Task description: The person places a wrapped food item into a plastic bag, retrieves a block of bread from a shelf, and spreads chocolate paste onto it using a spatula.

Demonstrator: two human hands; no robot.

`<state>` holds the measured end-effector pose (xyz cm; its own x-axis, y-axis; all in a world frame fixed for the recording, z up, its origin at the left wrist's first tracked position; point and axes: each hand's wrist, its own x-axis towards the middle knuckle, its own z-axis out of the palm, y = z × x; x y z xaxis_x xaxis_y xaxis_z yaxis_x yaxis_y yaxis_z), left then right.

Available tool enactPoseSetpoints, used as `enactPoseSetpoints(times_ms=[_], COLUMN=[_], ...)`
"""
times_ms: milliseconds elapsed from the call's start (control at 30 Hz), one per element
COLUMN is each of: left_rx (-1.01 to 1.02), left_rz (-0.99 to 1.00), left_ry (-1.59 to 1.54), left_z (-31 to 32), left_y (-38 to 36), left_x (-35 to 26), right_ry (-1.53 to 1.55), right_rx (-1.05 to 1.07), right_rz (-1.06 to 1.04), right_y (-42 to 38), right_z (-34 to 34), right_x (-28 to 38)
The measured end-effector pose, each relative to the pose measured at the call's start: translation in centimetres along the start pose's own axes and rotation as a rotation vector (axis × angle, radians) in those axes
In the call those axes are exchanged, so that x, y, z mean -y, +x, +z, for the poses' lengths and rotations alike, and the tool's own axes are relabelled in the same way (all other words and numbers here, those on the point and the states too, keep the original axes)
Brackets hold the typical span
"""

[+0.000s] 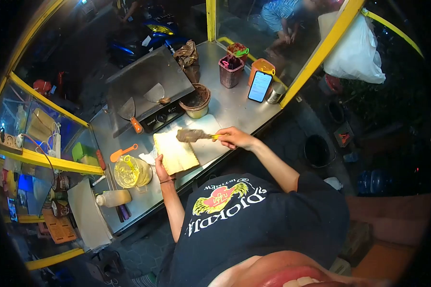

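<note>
My left hand (162, 168) grips a thick slab of pale bread (177, 155) by its left edge, fingers closed on it. In my right hand (235, 138) is the yellow handle of a spreading spatula (191, 136). The spatula's blade is coated in brown spread and lies over the bread's upper part; whether it touches cannot be seen. Just beyond stands a tub of brown spread (197, 109) with a smeared rim. A white board (208, 123) lies partly beneath the bread. Left of my left hand is a jug of yellow spread (132, 172).
A griddle (143, 81) with two scrapers (129, 111) on it fills the far side. Spread containers (231, 74) and a phone (260, 86) stand at right. A bottle (114, 198) is at left. Yellow posts (316, 57) frame the stall; a person (280, 21) is outside.
</note>
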<state>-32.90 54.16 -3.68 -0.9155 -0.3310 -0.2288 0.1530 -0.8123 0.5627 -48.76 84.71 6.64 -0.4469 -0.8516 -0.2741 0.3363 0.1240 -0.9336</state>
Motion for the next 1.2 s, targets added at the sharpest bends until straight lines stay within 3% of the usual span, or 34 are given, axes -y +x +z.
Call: enactPoseSetpoints(times_ms=[67,100,133,200,267,333,433,500,633,767,900,933,1000,1033,1100,1200], left_rx=[0.018,0.039,0.06,0.008,-0.045,-0.08,-0.155,-0.161,-0.107,-0.056,-0.119,-0.158,-0.137,-0.139,-0.131,-0.129], left_rz=[0.027,0.038,0.048,0.107,0.2,0.255,0.202,0.176,0.179,0.224,0.24,0.237,0.242,0.235,0.222,0.301], left_ry=[0.037,0.022,0.007,0.066,0.198,0.259,0.231,0.149,0.184,0.432,0.644,0.704,0.722,0.748,0.797,0.915], left_z=[1.3,2.5,3.2,4.1,4.3,4.6,4.6,4.4,3.7,4.7,6.5,6.8,6.4,6.0,6.7,2.2], left_y=[-0.3,-0.5,-0.6,-0.4,0.2,0.5,-0.1,-0.3,0.0,0.1,-0.4,-0.4,-0.1,0.1,-0.2,1.5], left_x=[-0.4,-0.6,-0.4,0.5,1.0,1.2,0.9,0.6,0.9,0.9,0.7,0.7,0.8,0.9,0.6,1.9], right_ry=[-0.3,-0.434,-0.429,-0.727,-0.852,-0.822,-0.795,-0.604,-0.617,-0.589,-1.014,-1.013,-0.665,-0.665,-0.362,-0.128], right_rx=[-0.099,-0.178,-0.175,-0.275,-0.086,0.083,-0.023,-0.275,-0.753,-0.746,-0.769,-0.77,-0.631,-0.626,-0.615,-0.631], right_rz=[-0.133,-0.308,-0.306,-0.377,-0.329,-0.407,-0.195,-0.206,-0.345,-0.277,-0.452,-0.453,-0.101,-0.102,-0.146,-0.199], right_y=[2.3,3.4,3.7,3.3,1.7,-0.7,-2.9,-3.4,-2.3,2.1,11.1,12.1,13.8,14.1,14.6,14.6], right_z=[1.5,2.3,3.9,7.0,9.6,10.7,6.6,2.6,-4.5,-7.9,-9.1,-8.3,-6.8,-6.3,-5.5,-5.6], right_x=[-1.5,-2.2,-1.6,-0.7,-1.3,0.1,2.9,3.9,7.0,8.1,5.3,5.5,5.5,5.3,4.7,3.2])
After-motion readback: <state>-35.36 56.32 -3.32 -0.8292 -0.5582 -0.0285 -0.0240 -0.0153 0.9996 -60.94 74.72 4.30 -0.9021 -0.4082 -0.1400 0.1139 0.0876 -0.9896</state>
